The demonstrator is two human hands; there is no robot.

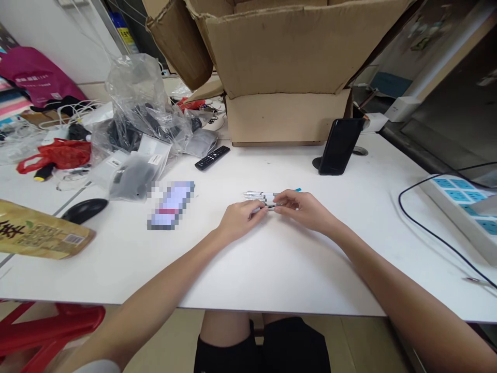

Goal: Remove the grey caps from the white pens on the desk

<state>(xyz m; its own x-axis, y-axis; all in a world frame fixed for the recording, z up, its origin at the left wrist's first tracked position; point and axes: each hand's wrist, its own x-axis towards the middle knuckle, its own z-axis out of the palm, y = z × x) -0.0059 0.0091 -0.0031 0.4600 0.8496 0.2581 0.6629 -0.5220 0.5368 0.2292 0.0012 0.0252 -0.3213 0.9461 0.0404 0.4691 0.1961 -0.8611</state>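
Both hands meet over the white table, with a slim pen pinched between them. My left hand is closed on the pen's left part, thumb and fingers together. From the other side, my right hand grips the right part between thumb and fingertips. Fingers cover most of the pen, so its details are hard to make out. Just beyond the fingertips lie several white pens, side by side and partly hidden by the hands. A small blue tip shows behind my right hand.
A blurred-out phone, a remote control and a black mouse lie to the left, near plastic bags. Behind stand a large cardboard box and a black phone on a stand. A power strip with a cable is right.
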